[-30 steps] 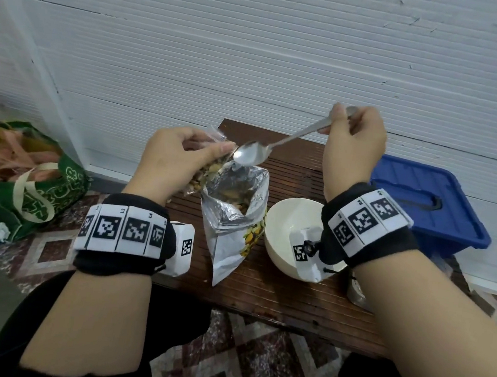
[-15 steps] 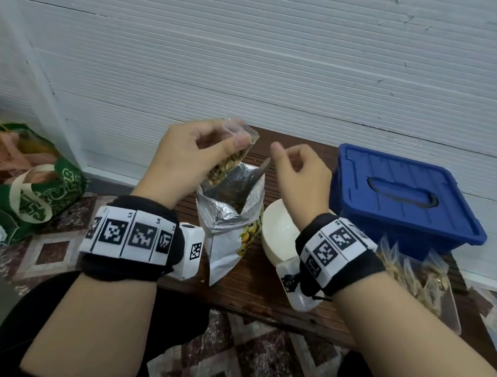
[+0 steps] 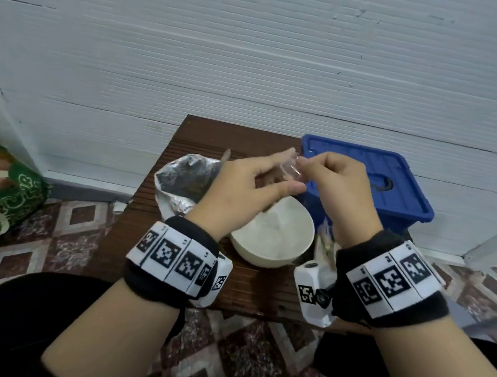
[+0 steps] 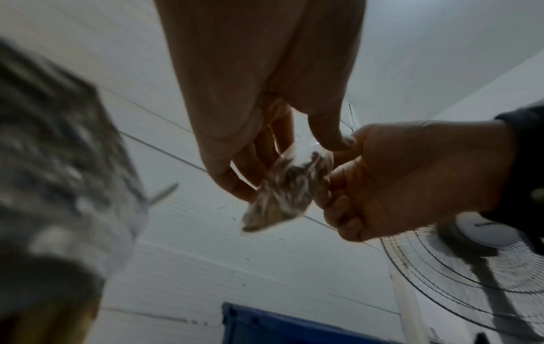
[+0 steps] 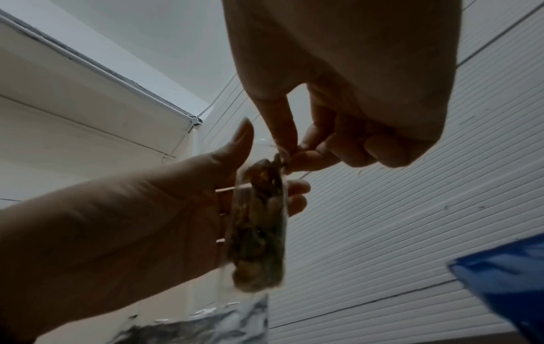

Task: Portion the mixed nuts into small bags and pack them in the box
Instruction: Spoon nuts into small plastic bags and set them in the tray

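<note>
A small clear bag [image 3: 292, 172] partly filled with mixed nuts hangs between both hands above the white bowl [image 3: 272, 237]. My left hand [image 3: 259, 186] holds the small clear bag [image 5: 259, 223] at its side, thumb in front and fingers behind. My right hand [image 3: 330, 181] pinches the bag's [image 4: 288, 193] top edge between thumb and forefinger. The open silver foil nut pouch [image 3: 183, 181] stands to the left of the bowl, with a spoon handle [image 3: 225, 156] sticking out of it. The blue lidded box [image 3: 373, 183] sits behind on the right, its lid on.
Everything stands on a small brown slatted table [image 3: 203, 140] against a white panelled wall. Several filled small bags [image 3: 325, 245] lie right of the bowl, mostly hidden by my right wrist. A green shopping bag [image 3: 0, 202] sits on the tiled floor at left. A fan [image 4: 471, 258] shows in the left wrist view.
The right hand let go of the spoon, which now stands in the foil pouch, and came over to the small bag. Both hands moved the bag right, from over the pouch to over the bowl.
</note>
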`<action>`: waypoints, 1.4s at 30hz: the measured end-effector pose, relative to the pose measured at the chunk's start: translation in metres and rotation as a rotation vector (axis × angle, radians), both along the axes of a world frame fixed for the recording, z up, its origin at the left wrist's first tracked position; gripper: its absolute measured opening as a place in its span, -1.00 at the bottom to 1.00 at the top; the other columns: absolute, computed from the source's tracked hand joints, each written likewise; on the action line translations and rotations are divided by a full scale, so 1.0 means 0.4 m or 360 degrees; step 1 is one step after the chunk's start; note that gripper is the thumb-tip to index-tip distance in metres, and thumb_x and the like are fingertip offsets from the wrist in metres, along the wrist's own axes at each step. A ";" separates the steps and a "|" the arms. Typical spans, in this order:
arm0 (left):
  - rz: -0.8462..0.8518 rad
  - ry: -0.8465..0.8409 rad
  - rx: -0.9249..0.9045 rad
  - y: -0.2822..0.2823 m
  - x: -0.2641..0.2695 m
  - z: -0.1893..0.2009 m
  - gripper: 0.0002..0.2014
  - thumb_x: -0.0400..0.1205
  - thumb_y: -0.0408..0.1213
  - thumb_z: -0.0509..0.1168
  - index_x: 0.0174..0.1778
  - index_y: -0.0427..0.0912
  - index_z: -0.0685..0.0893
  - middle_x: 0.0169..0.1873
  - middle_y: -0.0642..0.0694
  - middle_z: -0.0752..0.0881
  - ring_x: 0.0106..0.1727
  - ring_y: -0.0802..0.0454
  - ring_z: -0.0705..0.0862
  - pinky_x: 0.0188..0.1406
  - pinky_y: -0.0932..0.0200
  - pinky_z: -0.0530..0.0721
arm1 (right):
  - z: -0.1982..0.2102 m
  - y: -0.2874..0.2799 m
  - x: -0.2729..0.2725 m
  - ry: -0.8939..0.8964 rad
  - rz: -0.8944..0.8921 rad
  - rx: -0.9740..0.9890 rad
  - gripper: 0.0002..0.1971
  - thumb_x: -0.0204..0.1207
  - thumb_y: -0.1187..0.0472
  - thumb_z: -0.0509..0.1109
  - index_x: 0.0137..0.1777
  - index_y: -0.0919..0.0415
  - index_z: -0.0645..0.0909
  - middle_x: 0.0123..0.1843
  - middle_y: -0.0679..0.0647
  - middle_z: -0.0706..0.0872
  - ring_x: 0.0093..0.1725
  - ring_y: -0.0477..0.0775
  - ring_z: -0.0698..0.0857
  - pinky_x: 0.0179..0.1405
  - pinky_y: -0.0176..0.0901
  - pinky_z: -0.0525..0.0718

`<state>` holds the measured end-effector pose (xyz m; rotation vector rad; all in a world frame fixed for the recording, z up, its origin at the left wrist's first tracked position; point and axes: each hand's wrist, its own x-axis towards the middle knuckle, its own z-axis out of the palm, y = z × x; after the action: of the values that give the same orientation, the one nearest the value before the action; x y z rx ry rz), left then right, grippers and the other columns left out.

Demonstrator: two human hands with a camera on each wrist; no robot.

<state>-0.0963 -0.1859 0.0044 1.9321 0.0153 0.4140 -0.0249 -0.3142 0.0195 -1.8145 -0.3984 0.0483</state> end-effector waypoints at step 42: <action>0.0114 0.0378 -0.0010 -0.103 0.055 -0.159 -0.64 0.70 -0.12 0.25 0.41 -0.08 0.56 0.23 0.10 0.66 0.17 0.29 0.57 0.22 0.34 0.45 | -0.173 -0.244 0.063 0.0222 -0.0424 -0.1339 -0.75 0.47 0.04 0.47 -0.35 0.15 0.63 -0.30 0.06 0.67 -0.14 0.15 0.71 -0.09 -0.04 0.67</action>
<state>-0.0742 -0.2272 -0.0591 1.9688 0.2406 0.2292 0.0001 -0.4120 -0.0498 -2.6597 -0.0142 0.1765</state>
